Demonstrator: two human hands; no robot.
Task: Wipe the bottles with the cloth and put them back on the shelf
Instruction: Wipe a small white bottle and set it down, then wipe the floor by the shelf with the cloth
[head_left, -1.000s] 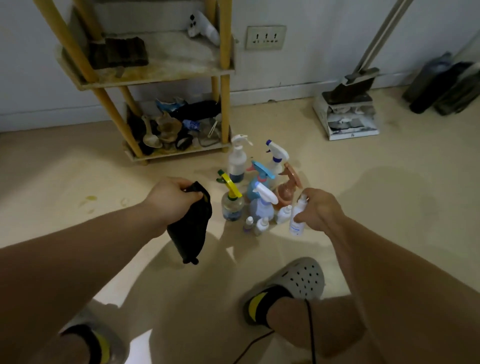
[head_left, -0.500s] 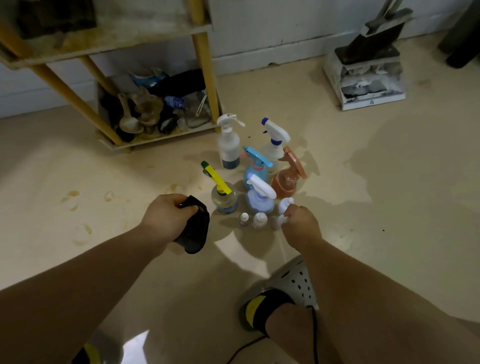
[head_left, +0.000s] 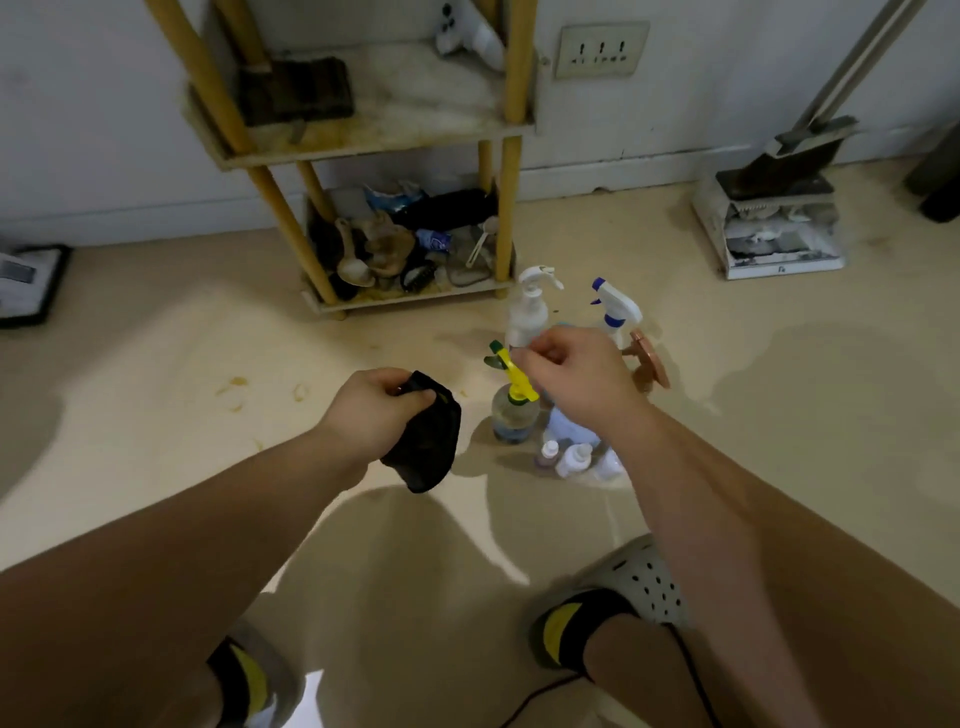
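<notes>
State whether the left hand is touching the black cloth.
Touching: the head view shows the left hand closed around the black cloth, which hangs below it.

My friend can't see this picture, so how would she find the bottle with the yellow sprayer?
Start at the yellow-legged shelf against the wall; a cluster of spray bottles stands on the floor in front of its right leg. The yellow-sprayer bottle is on the cluster's left edge, nearest the black cloth. Only it has a yellow trigger and a round, clear body.
</notes>
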